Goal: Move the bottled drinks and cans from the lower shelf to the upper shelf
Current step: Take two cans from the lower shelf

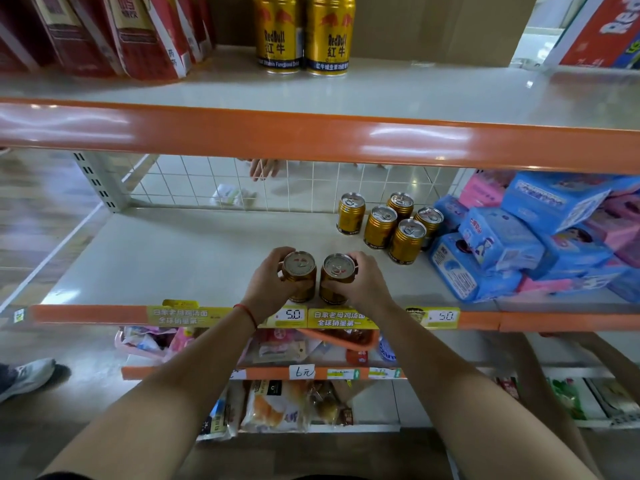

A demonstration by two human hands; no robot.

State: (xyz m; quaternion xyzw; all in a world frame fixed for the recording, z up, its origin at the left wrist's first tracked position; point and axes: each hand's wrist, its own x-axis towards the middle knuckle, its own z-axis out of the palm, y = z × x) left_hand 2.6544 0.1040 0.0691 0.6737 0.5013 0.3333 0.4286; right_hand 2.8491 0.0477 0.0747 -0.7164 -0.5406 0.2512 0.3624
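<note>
On the lower shelf [156,258], near its front edge, my left hand [266,285] grips one upright gold can [300,276]. Just beside it, my right hand [365,284] grips a second upright can [336,278]. Farther right and back, five more cans [379,227] cluster beside blue packets [498,239]. Two tall cans [304,36] stand on the upper shelf [485,98].

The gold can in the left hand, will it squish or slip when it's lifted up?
Probably no squishing: the gold can looks like metal with its lid seemingly sealed, so likely stiff and heavy for its size. Its shiny side may be slippery, though the left hand wraps round it. Tipped over, its round body would likely roll.
</note>
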